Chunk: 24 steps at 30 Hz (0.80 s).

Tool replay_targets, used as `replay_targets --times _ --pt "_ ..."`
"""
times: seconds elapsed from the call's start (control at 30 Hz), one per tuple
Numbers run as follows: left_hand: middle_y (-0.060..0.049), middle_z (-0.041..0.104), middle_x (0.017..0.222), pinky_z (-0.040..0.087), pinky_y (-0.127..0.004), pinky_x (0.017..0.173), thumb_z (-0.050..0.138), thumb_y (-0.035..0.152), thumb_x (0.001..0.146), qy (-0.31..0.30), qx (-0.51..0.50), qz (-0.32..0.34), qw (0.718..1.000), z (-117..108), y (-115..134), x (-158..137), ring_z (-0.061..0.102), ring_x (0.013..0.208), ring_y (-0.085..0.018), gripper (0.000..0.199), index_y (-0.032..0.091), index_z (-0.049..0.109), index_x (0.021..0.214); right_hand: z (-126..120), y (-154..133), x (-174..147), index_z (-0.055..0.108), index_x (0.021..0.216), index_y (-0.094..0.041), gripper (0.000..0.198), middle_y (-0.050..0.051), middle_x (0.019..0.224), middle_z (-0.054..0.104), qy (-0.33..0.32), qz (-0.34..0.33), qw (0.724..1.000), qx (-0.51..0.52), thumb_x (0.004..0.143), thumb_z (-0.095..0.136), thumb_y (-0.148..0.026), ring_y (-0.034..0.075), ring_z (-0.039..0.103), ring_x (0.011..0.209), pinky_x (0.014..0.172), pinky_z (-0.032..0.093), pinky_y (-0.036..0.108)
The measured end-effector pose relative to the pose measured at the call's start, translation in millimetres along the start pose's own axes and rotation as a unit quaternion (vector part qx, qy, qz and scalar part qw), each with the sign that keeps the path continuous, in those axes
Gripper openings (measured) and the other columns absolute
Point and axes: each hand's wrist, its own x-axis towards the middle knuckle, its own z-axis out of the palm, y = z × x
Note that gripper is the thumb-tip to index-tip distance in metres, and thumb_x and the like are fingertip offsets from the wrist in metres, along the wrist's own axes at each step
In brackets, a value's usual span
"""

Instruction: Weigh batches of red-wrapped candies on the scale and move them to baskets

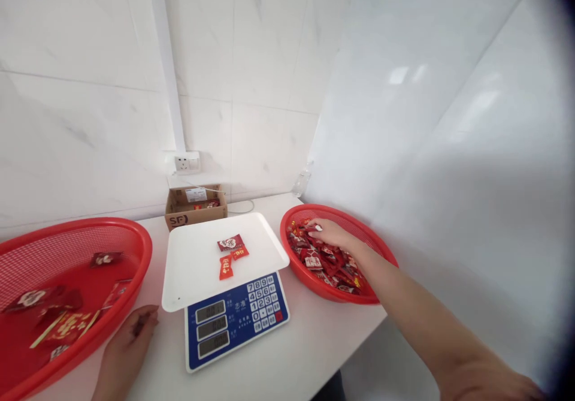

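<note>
My right hand [330, 233] reaches into the right red basket [386, 254], its fingers closed on a small red packet [314, 229] with a white mark. Below it lie many red wrapped packets [330, 263]. My left hand [130, 344] rests on the table beside the left basket, fingers loosely curled and nothing seen in them. Between the hands stands a blue scale [238, 314] with a white pan [193, 263]. On the pan lie a dark red packet [229, 243] with white print and two smaller bright red ones [226, 267], one partly under the dark packet.
At left, a red mesh basket [144, 251] holds several red packets [67, 329]. Behind the scale, a cardboard box [195, 215] contains a few red pieces. A clear bottle [302, 180] stands at the back corner by the wall panel. A socket [186, 163] is on the tiled wall.
</note>
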Motion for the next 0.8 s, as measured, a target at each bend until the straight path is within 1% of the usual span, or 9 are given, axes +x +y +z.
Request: replay_targets --times 0.1,0.2,0.27,0.33,0.43,0.5,0.6,0.7,0.8 --pt "-0.001 0.069 0.072 0.051 -0.033 0.067 0.055 0.050 0.052 0.005 -0.030 0.018 0.999 2.3 -6.4 2.7 0.065 0.074 -0.024 0.034 0.024 0.062 0.073 4.0 -36.5 -5.9 0.061 0.109 -0.021 0.031 0.005 0.116 0.063 0.025 -0.074 0.996 0.035 0.078 0.058 -0.024 0.021 0.057 0.106 0.092 0.040 0.031" --pt "-0.002 0.069 0.072 0.051 -0.033 0.067 0.056 0.050 0.054 0.004 -0.043 0.031 0.999 4.7 -16.2 5.7 0.066 0.074 -0.024 0.035 0.023 0.062 0.075 21.4 -75.9 -13.1 0.061 0.109 -0.024 0.035 0.003 0.110 0.066 -0.012 -0.150 0.986 0.070 0.075 0.062 -0.026 0.021 0.059 0.099 0.088 0.042 0.032" --pt "-0.002 0.069 0.075 0.051 -0.033 0.068 0.055 0.052 0.057 0.003 -0.041 0.034 0.999 5.6 -22.9 6.7 0.066 0.077 -0.024 0.037 0.022 0.062 0.079 34.5 -97.8 -17.6 0.061 0.111 -0.025 0.040 0.003 0.105 0.067 -0.053 -0.164 0.983 0.059 0.072 0.065 -0.032 0.021 0.060 0.093 0.082 0.044 0.031" --pt "-0.002 0.069 0.078 0.051 -0.033 0.070 0.054 0.053 0.061 0.001 -0.034 0.041 0.999 5.7 -27.5 6.5 0.065 0.078 -0.023 0.040 0.022 0.062 0.084 43.7 -114.1 -20.6 0.059 0.116 -0.025 0.049 0.004 0.103 0.067 -0.079 -0.164 0.983 0.032 0.070 0.067 -0.040 0.022 0.060 0.091 0.078 0.044 0.030" --pt "-0.002 0.068 0.078 0.050 -0.034 0.072 0.053 0.053 0.062 -0.004 -0.025 0.040 0.999 4.7 -26.7 3.9 0.065 0.078 -0.023 0.040 0.022 0.061 0.085 47.9 -129.6 -22.0 0.053 0.124 -0.025 0.055 0.007 0.105 0.065 -0.079 -0.160 0.984 0.016 0.075 0.061 -0.047 0.023 0.059 0.094 0.077 0.042 0.030" --pt "-0.003 0.068 0.079 0.050 -0.034 0.073 0.052 0.053 0.062 -0.006 -0.025 0.033 0.999 3.9 -21.9 1.6 0.064 0.079 -0.024 0.039 0.021 0.061 0.084 47.1 -137.1 -21.4 0.048 0.129 -0.024 0.056 0.007 0.103 0.065 -0.077 -0.153 0.985 0.023 0.078 0.057 -0.047 0.022 0.059 0.092 0.076 0.042 0.030" --pt "-0.004 0.068 0.080 0.049 -0.035 0.073 0.052 0.052 0.062 -0.010 -0.023 0.030 0.999 3.0 -14.1 -1.1 0.064 0.081 -0.024 0.039 0.021 0.061 0.084 47.2 -147.5 -19.4 0.044 0.132 -0.022 0.061 0.007 0.103 0.064 -0.094 -0.155 0.983 0.039 0.077 0.058 -0.045 0.021 0.059 0.090 0.075 0.042 0.029" --pt "-0.004 0.068 0.079 0.049 -0.035 0.072 0.052 0.051 0.062 -0.008 -0.021 0.031 0.999 2.6 -11.3 -2.0 0.064 0.081 -0.024 0.038 0.021 0.061 0.083 51.5 -156.8 -16.4 0.044 0.132 -0.021 0.062 0.008 0.113 0.061 -0.101 -0.171 0.978 0.063 0.075 0.061 -0.039 0.021 0.057 0.095 0.080 0.042 0.030" --pt "-0.004 0.067 0.078 0.049 -0.035 0.073 0.052 0.052 0.062 -0.010 -0.025 0.027 0.999 3.3 -14.6 -1.0 0.064 0.080 -0.024 0.040 0.021 0.061 0.084 57.3 -162.0 -13.0 0.041 0.134 -0.019 0.065 0.010 0.125 0.054 -0.101 -0.186 0.973 0.089 0.075 0.062 -0.036 0.022 0.054 0.102 0.087 0.041 0.033"
